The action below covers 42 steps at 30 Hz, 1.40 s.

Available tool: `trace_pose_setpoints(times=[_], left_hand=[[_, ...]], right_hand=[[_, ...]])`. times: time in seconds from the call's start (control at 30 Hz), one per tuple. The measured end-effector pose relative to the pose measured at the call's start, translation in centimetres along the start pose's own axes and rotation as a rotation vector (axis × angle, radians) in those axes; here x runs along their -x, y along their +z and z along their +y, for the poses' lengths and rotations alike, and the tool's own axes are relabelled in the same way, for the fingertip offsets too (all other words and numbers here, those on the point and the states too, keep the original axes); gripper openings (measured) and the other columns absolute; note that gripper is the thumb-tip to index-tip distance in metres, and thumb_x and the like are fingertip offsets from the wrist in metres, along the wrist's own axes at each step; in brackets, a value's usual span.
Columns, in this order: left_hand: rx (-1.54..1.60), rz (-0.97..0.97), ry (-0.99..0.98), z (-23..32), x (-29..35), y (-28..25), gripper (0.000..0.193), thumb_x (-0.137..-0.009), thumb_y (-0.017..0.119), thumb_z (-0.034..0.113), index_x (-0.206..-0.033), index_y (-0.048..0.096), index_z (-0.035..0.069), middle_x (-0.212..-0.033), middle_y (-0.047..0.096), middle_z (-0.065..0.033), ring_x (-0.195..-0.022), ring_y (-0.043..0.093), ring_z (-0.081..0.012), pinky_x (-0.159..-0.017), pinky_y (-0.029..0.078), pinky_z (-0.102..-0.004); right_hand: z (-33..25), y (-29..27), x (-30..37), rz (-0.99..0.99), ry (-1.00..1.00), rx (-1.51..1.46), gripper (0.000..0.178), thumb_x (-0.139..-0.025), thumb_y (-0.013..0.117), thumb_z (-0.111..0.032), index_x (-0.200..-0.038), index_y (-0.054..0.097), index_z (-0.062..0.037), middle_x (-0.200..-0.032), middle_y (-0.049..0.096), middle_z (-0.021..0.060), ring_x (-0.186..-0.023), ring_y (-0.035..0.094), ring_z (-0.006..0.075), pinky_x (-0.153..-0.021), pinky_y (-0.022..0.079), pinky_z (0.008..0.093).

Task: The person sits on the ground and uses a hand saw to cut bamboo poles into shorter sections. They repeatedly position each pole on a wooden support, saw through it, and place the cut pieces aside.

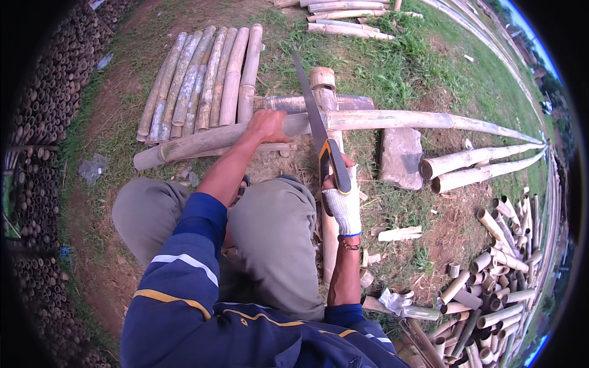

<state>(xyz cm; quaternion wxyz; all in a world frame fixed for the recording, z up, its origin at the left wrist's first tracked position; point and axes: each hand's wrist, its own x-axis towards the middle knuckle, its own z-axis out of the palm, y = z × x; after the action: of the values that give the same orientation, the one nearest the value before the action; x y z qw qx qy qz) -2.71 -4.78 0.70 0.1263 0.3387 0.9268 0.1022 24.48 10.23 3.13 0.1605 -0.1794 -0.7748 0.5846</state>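
Note:
A long bamboo pole (392,119) lies crosswise before me, resting on an upright-pointing bamboo piece (323,78) beneath it. My bare left hand (268,126) is wrapped over the pole, left of the saw. In a white knit glove with bare fingertips, my right hand (342,199) grips the black and orange handle of a hand saw (314,116). The saw's blade crosses the pole and points away from me. Whether its teeth are in a cut, I cannot tell. My right fingers are partly hidden behind the handle.
Several cut bamboo lengths (202,80) lie side by side at the far left. A stone block (400,157) sits right of the saw, near two more poles (478,161). Short offcuts (491,294) are heaped at lower right. Stacked bamboo (46,110) lines the left edge.

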Motion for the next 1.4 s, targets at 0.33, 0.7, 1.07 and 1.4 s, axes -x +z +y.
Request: trace_pose_setpoints(times=[0.33, 0.7, 1.07, 1.4], left_hand=[[0.005, -0.052, -0.023, -0.4, 0.4, 0.1, 0.069, -0.071, 0.092, 0.043, -0.123, 0.076, 0.001, -0.114, 0.081, -0.0234, -0.109, 0.078, -0.0394, -0.101, 0.061, -0.0479], [-0.009, -0.042, 0.011, 0.1, 0.6, -0.1, 0.066, -0.072, 0.093, 0.044, -0.12, 0.077, 0.001, -0.115, 0.081, -0.023, -0.109, 0.078, -0.0394, -0.1, 0.062, -0.0481], [-0.016, -0.045, -0.031, 0.1, 0.7, -0.5, 0.068, -0.072, 0.093, 0.043, -0.122, 0.076, 0.0, -0.115, 0.081, -0.0241, -0.11, 0.078, -0.0393, -0.1, 0.061, -0.0484], [-0.004, -0.047, 0.0, -1.2, 0.5, -0.6, 0.072, -0.071, 0.093, 0.046, -0.125, 0.074, 0.002, -0.115, 0.08, -0.0241, -0.11, 0.078, -0.0413, -0.099, 0.062, -0.0494]], right_hand=[[-2.9, -3.3, 18.6, 0.057, 0.281, -0.188, 0.063, -0.094, 0.061, 0.007, -0.155, 0.047, 0.0011, -0.129, 0.064, 0.0087, -0.102, 0.061, 0.0079, -0.088, 0.051, 0.0225], [-0.3, 2.8, -1.9, 0.029, -0.184, 0.124, 0.068, -0.086, 0.072, 0.0, -0.152, 0.055, -0.0009, -0.125, 0.067, 0.0179, -0.104, 0.067, 0.0267, -0.095, 0.056, 0.0392], [-0.9, -1.2, 10.4, 0.041, 0.007, 0.047, 0.066, -0.092, 0.06, 0.006, -0.156, 0.046, -0.0017, -0.126, 0.064, 0.0079, -0.09, 0.062, 0.0143, -0.085, 0.055, 0.0305], [-1.7, 0.6, 7.9, -0.002, 0.093, -0.001, 0.065, -0.09, 0.065, 0.006, -0.153, 0.05, -0.0024, -0.111, 0.057, 0.0044, -0.094, 0.056, 0.013, -0.089, 0.05, 0.0287]])
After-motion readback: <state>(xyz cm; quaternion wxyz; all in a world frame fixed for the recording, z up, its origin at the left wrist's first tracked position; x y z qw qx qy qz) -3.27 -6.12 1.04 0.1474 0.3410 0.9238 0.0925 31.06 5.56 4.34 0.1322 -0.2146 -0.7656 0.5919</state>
